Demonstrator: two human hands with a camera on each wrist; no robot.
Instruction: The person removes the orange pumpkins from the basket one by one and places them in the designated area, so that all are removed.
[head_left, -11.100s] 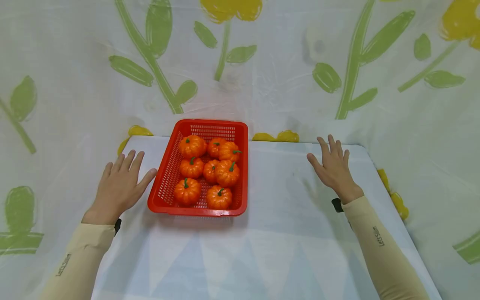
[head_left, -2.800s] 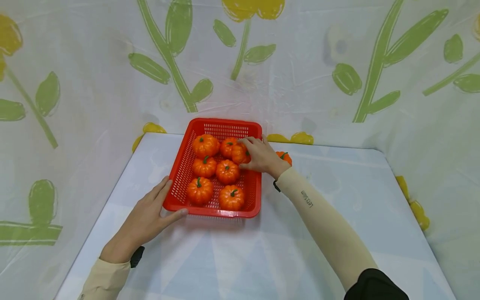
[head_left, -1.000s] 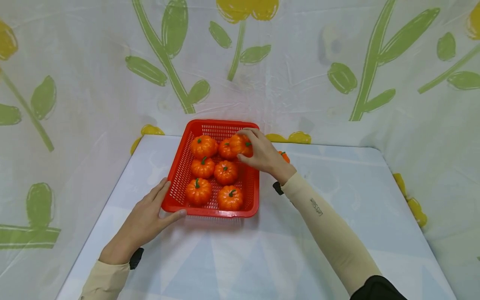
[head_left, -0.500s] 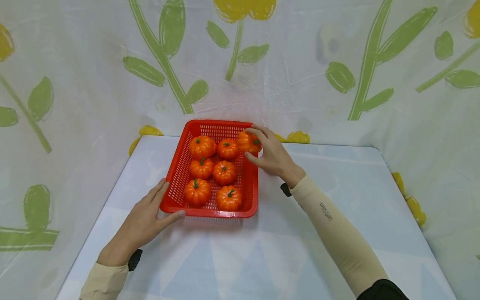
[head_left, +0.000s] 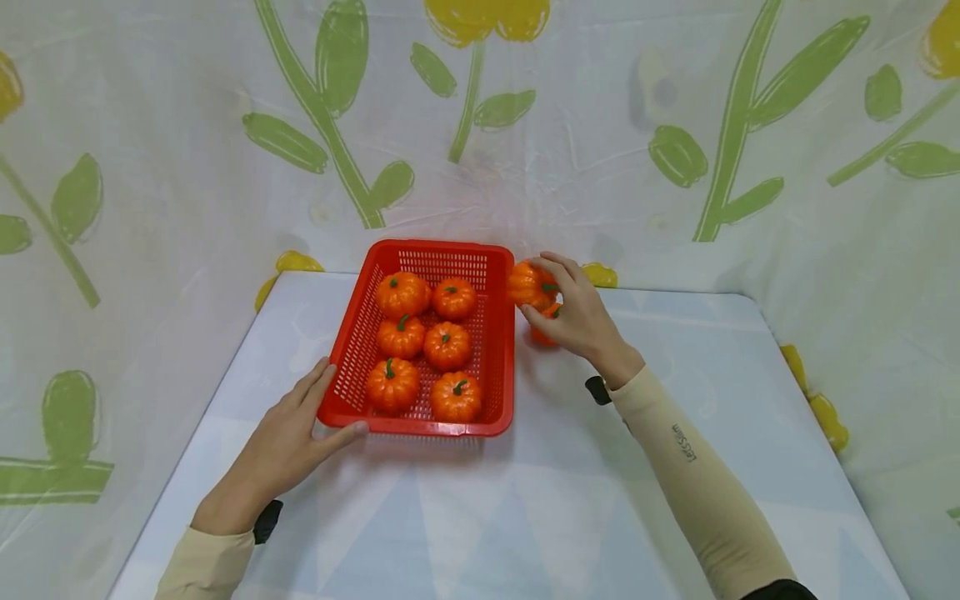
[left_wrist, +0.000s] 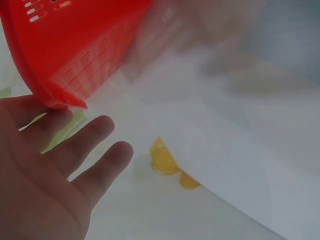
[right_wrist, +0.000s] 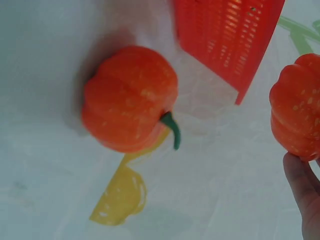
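Note:
My right hand (head_left: pixel 581 312) holds a small orange pumpkin (head_left: pixel 527 285) between thumb and fingers, just past the right rim of a red plastic basket (head_left: pixel 504 367). In the right wrist view, the held pumpkin (right_wrist: pixel 300 107) is at the right edge, cut off by the frame. A second pumpkin (right_wrist: pixel 131 100) with a curved green stem sits on the table beside the basket; my hand partly covers it in the head view. My left hand (head_left: pixel 277 450) rests against the basket's near left corner with fairly straight fingers. Several pumpkins (head_left: pixel 447 346) lie inside the basket.
The white table (head_left: pixel 600 500) has a pale blue triangle pattern. Behind it hangs a white curtain (head_left: pixel 570 167) printed with green stems and yellow flowers. The table's back edge runs close behind the basket.
My right hand has lifted a pumpkin from the basket's back right and carried it right, over the rim. My left hand has stayed at the basket's corner over the last seconds.

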